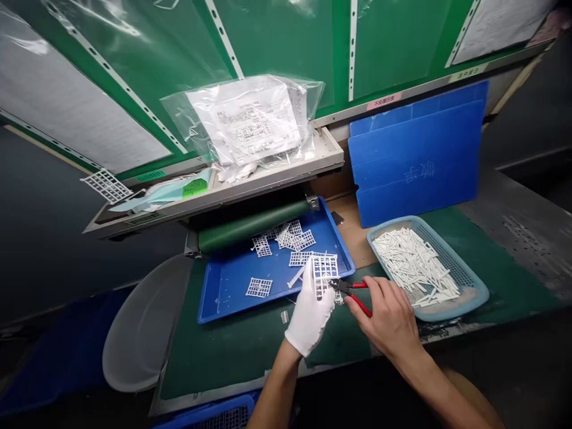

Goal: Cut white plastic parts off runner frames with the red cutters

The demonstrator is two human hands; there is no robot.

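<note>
My left hand [310, 319], in a white glove, is closed on a white plastic grid piece [325, 266], held upright over the near edge of a blue tray [232, 307]. My bare right hand [388, 310] grips red-handled side cutters [360, 286]. Their dark jaws are at the lower right part of the grid, by the gloved fingertips; whether they touch plastic I cannot make out. Several more white grids lie in the tray, one of them alone [259, 287] toward its left side. A small pale piece [285, 316] rests on the green mat in front of the tray.
On the right stands a light-blue basket [473, 292] heaped with short white sticks [413, 262]. A green roller [254, 226] spans the tray's back under a shelf [268, 186] bearing bagged papers [250, 125]. Blue panels [415, 161] lean behind; a white tub [138, 328] is at left.
</note>
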